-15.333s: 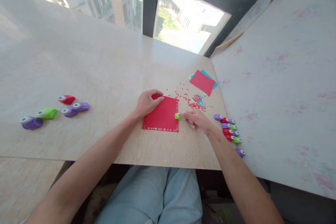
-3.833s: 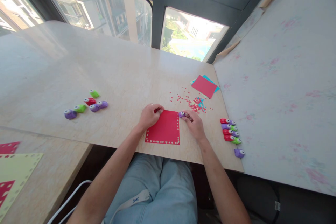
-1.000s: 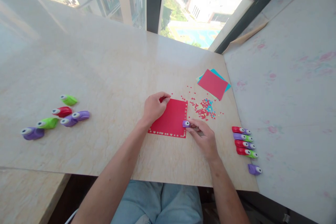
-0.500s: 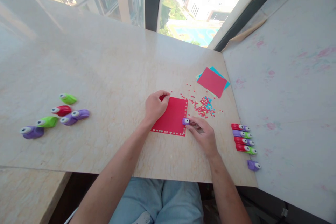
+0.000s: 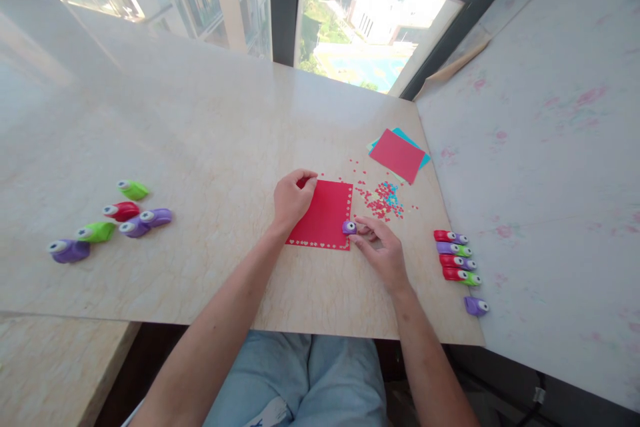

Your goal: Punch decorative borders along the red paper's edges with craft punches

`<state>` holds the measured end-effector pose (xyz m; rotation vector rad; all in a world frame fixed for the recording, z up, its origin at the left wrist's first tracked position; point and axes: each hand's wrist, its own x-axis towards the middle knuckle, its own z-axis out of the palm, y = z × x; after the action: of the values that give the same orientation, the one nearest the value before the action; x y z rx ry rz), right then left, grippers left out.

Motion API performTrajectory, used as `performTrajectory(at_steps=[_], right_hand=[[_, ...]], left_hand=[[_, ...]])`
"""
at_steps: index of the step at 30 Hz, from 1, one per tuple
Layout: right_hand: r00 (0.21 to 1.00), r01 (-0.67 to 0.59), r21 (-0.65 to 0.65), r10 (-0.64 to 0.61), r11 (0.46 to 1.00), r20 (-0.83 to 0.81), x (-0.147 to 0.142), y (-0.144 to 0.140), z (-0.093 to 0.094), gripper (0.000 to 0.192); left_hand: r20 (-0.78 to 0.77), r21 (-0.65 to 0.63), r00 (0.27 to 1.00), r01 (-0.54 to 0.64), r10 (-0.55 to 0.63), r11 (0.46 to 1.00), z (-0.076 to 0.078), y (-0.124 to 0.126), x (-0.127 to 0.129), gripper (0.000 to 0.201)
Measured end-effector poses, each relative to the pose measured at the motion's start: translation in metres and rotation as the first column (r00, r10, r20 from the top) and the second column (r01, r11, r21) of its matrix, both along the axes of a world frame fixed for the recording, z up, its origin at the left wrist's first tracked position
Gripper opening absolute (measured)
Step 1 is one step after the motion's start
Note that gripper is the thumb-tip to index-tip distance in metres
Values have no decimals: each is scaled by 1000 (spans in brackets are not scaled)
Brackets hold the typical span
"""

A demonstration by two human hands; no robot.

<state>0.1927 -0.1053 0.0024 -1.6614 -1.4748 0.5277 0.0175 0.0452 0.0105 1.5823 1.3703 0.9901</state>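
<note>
- Pale tabletop (image 5: 215,113), with windows (image 5: 375,20) beyond its far edge and a floral wall (image 5: 550,180) along its right edge.
- Red paper (image 5: 325,213) lies flat toward the tabletop's near edge, small holes along its right and near sides.
- Left hand (image 5: 293,200): grip pinching the red paper's far edge.
- Right hand (image 5: 383,247): grip pinching a purple punch (image 5: 349,227) at the red paper's right edge.
- Paper bits (image 5: 383,201) and overlapping cards (image 5: 397,155) lie toward the tabletop's far right corner.

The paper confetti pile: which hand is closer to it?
The right hand, just on the near side of the confetti pile; the left hand is farther, to its left on the red sheet.
</note>
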Motion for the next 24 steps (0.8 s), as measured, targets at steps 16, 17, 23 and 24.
performTrajectory(at_steps=[16, 17, 23, 24], right_hand=[[915, 290, -68, -298, 955, -274, -1, -3, 9, 34], [905, 272, -126, -298, 954, -302, 1, -2, 13, 37], [854, -57, -478, -205, 877, -478, 16, 10, 37, 45], [850, -84, -508, -204, 857, -485, 17, 13, 39, 45]], left_hand=[[-78, 9, 997, 9, -8, 1000, 3, -2, 1, 15], [-83, 15, 997, 9, -8, 1000, 3, -2, 1, 15], [-143, 30, 990, 14, -10, 999, 0, -3, 2, 17], [-148, 34, 989, 15, -10, 999, 0, -3, 2, 17]])
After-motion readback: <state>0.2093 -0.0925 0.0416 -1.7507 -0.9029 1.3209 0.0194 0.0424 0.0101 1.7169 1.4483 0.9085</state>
